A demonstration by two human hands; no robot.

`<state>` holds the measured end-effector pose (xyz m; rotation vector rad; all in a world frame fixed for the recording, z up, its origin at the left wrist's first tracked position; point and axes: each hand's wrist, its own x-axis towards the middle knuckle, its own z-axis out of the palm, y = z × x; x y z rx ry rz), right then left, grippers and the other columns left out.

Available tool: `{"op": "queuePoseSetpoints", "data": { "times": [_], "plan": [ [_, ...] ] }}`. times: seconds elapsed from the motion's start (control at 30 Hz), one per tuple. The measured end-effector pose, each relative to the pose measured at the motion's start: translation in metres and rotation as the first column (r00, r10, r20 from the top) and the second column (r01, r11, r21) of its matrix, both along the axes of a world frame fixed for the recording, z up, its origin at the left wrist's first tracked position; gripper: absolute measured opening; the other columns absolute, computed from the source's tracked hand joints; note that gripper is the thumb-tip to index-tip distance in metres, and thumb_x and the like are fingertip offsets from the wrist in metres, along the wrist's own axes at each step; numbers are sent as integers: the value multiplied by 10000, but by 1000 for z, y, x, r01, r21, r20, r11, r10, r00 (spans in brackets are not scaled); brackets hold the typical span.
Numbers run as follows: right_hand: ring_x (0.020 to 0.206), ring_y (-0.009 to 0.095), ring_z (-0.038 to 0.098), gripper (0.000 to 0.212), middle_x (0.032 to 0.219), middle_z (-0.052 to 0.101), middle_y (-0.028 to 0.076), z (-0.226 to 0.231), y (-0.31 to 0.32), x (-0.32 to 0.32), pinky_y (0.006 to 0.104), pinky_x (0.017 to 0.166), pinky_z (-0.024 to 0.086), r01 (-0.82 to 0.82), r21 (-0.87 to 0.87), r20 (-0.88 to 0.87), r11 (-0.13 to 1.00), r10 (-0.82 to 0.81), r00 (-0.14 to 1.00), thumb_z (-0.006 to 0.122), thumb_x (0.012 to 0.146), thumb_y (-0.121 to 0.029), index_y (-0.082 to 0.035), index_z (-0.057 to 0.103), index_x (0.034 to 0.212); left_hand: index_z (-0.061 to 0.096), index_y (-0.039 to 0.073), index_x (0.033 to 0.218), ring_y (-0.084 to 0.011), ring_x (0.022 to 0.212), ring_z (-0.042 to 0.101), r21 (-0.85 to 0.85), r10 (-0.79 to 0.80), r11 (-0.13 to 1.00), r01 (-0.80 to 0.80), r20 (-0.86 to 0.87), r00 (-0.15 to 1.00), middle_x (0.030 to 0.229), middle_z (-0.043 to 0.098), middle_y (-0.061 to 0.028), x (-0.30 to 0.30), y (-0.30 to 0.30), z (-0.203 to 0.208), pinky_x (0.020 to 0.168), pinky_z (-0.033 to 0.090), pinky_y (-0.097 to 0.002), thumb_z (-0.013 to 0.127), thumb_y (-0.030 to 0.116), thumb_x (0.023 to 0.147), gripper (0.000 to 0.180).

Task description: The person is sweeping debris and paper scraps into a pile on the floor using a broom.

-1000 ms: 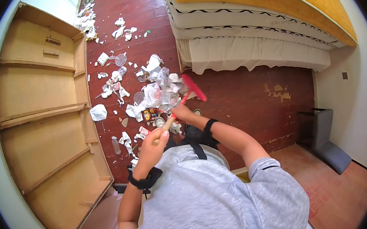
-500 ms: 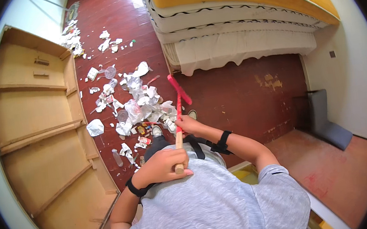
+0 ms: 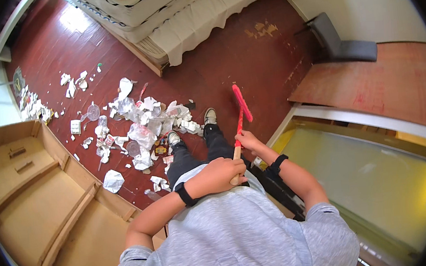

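Observation:
Both my hands are closed around a broom point(image 3: 239, 128) with a red head, a red shaft and a pale wooden handle end. My left hand point(image 3: 221, 174) grips the wooden end close to my belly. Further along, my right hand point(image 3: 248, 141) holds the shaft near where red meets wood. The broom head point(image 3: 242, 103) is ahead of me, to the right of my shoes; whether it touches the floor I cannot tell. Left of my feet lies a heap of crumpled paper and plastic litter point(image 3: 143, 134), right up against my left shoe point(image 3: 173, 139).
A wooden frame with crossbars point(image 3: 70, 198) lies at the left. Ahead, stacked mattresses point(image 3: 171, 14) rest on a low bed base. At the far right stands a dark chair point(image 3: 340, 44). A glass-topped cabinet point(image 3: 360, 175) is close on my right. More litter point(image 3: 36, 106) lies at the far left.
My view has turned to the right, so the litter and mattresses sit further left and more of the glass-topped cabinet shows. Both hands keep their hold on the broom.

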<state>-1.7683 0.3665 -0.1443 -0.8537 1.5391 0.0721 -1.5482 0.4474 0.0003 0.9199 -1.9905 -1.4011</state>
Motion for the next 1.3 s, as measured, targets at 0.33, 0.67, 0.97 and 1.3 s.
{"op": "queuePoseSetpoints", "data": {
  "times": [0.33,0.67,0.97,1.3],
  "plan": [
    [570,159,594,196,709,575,68,-63,115,51,278,510,529,215,279,238,936,-285,929,559,891,-225,-50,482,930,545,77,732,-306,675,576,32,-1,1000,-2,84,996,667,566,-115,37,52,-8,624,437,-436,642,309,822,266],
    [546,95,490,185,697,493,1,5,118,89,239,474,446,-110,316,430,942,-39,902,552,907,-243,-84,479,967,517,98,681,-254,582,546,-225,-117,960,169,225,967,638,543,-52,25,62,51,597,438,-363,653,332,812,301],
    [528,87,465,149,671,470,-29,35,137,22,245,455,383,-52,94,325,994,18,945,539,889,-252,-117,538,952,513,91,670,-270,574,528,-332,86,942,-44,111,990,614,529,-59,-50,106,69,582,429,-367,683,265,784,269],
    [338,152,449,263,480,501,67,-65,145,55,298,306,323,-51,-203,339,978,119,933,520,821,-189,-46,529,601,511,-4,731,-138,559,407,111,921,366,-924,101,377,605,446,-61,-100,203,-19,533,360,-304,587,159,916,258]
  ]
}}
